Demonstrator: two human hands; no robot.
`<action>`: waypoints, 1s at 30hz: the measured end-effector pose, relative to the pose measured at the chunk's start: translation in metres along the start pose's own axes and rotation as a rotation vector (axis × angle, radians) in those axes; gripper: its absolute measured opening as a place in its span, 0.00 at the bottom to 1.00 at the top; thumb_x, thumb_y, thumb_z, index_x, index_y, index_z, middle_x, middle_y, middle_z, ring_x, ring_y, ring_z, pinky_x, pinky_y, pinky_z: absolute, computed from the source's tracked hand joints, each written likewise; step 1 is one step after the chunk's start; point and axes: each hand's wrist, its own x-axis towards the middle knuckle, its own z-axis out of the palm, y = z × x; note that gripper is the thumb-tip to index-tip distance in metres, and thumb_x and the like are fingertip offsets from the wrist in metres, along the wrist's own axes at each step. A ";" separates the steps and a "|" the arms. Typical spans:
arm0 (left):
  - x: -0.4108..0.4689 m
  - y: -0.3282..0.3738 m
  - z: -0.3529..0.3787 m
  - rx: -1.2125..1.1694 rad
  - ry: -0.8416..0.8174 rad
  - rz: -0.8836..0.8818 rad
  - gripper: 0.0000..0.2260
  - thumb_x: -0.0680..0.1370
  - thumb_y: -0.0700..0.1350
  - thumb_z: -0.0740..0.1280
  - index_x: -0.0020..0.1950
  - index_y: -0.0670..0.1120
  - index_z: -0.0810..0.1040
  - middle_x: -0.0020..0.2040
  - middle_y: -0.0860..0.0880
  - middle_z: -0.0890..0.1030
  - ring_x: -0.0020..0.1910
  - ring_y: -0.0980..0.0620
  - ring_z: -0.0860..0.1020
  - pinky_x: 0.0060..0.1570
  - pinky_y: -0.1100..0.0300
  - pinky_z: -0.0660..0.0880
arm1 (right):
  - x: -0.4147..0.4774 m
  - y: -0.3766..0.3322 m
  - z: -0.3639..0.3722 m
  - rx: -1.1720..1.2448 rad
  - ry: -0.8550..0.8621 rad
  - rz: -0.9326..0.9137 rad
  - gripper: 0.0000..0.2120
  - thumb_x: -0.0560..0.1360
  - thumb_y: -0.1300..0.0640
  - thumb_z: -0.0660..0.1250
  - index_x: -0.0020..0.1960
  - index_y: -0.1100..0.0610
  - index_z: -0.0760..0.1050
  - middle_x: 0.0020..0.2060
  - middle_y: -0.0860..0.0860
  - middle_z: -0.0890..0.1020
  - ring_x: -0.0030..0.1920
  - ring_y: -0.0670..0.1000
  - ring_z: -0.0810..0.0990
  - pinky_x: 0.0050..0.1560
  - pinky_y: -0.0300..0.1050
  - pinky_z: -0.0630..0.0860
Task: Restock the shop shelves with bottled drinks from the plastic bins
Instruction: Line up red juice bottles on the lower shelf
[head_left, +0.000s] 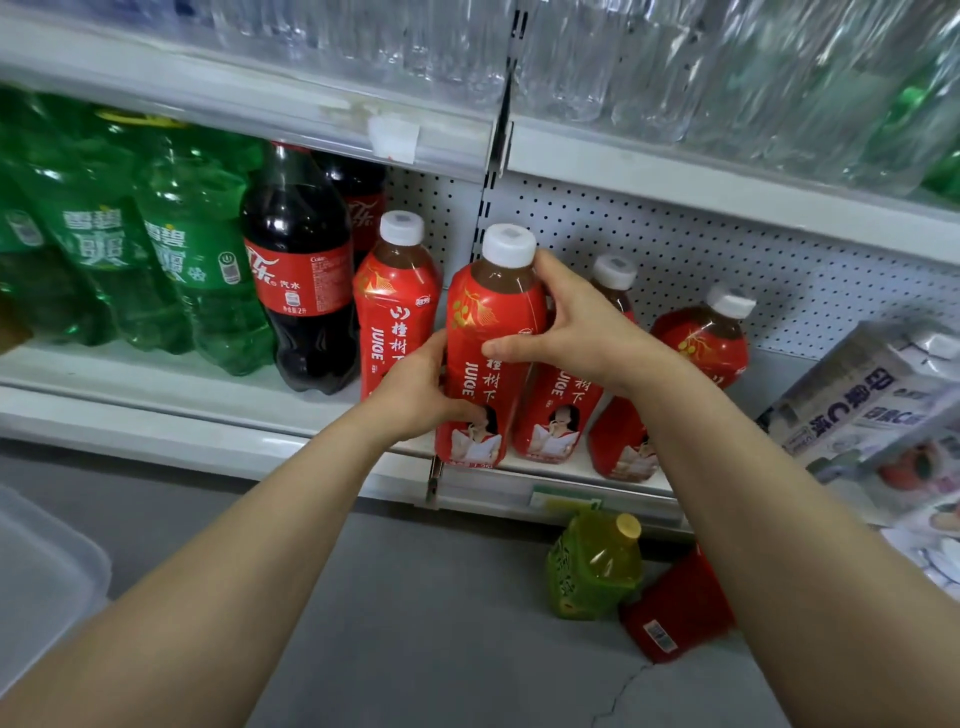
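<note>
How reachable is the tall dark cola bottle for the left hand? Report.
Probably not yet: left hand grips the red-labelled plastic juice bottle; otherwise the dark cola bottle stands unblocked nearby.

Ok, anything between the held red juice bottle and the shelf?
Nothing visible. The red juice bottle, gripped by left hand and right hand, stands at the shelf edge, with matching bottles close either side.

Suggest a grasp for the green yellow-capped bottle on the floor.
Probably the shoulder just below the yellow cap, coming down from above and the left. The green bottle stands roughly upright with its top towards the camera, and a red bottle crowds its right side.
</note>
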 end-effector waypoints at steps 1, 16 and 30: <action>0.004 0.000 0.001 0.010 0.018 -0.001 0.38 0.67 0.36 0.79 0.72 0.50 0.66 0.54 0.56 0.79 0.51 0.59 0.78 0.37 0.74 0.73 | 0.002 0.001 0.002 -0.017 0.015 0.000 0.43 0.64 0.55 0.83 0.73 0.46 0.66 0.61 0.45 0.81 0.61 0.47 0.81 0.65 0.55 0.77; 0.034 -0.019 0.009 0.114 0.039 -0.064 0.33 0.73 0.38 0.75 0.74 0.47 0.65 0.61 0.49 0.78 0.59 0.51 0.76 0.55 0.59 0.71 | 0.018 0.017 0.025 -0.136 0.175 0.082 0.38 0.65 0.60 0.82 0.71 0.52 0.69 0.60 0.49 0.81 0.60 0.51 0.80 0.65 0.54 0.76; 0.038 -0.028 0.021 -0.038 0.152 -0.031 0.29 0.78 0.35 0.67 0.77 0.49 0.62 0.67 0.46 0.77 0.67 0.47 0.74 0.68 0.45 0.71 | 0.032 0.000 0.022 -0.147 0.564 -0.072 0.19 0.73 0.60 0.74 0.64 0.52 0.81 0.56 0.48 0.85 0.57 0.49 0.83 0.63 0.50 0.77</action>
